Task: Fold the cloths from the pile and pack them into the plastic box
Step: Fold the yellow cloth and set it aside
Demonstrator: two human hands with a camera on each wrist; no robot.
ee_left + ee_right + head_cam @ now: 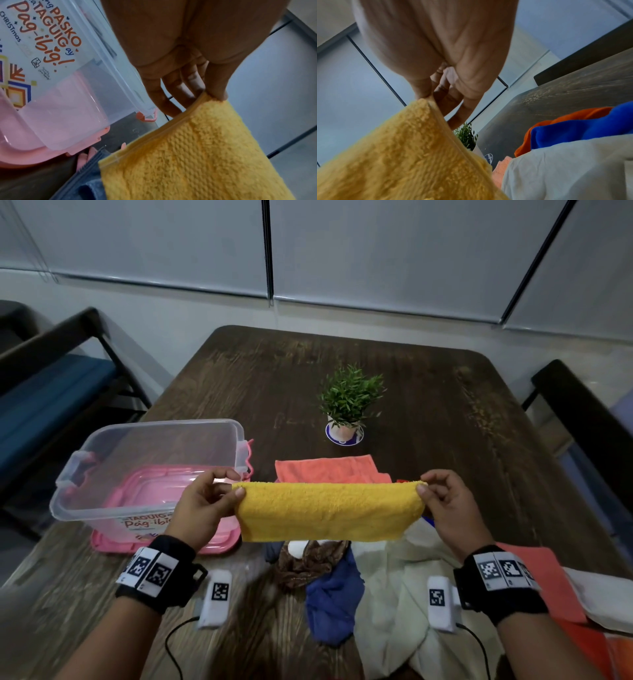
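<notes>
A person stands at a dark wooden table point(428, 392), holding a yellow terry cloth point(329, 511) stretched flat in the air between both hands. The left hand point(205, 508) pinches the cloth's upper left corner between thumb and forefinger; the right hand point(445, 505) pinches the upper right corner the same way, its other fingers loosely curled. The cloth appears doubled over, hanging as a wide band above the table.

To the left stands a clear plastic box point(113, 508), open, resting on its pink lid point(164, 546). Beneath and to the right of the yellow cloth lies the pile of cloths point(387, 594): cream, blue, brown and orange pieces jumbled together. A coral cloth point(325, 469) lies flat just beyond the yellow one. Further back stands a small potted plant point(347, 402).
</notes>
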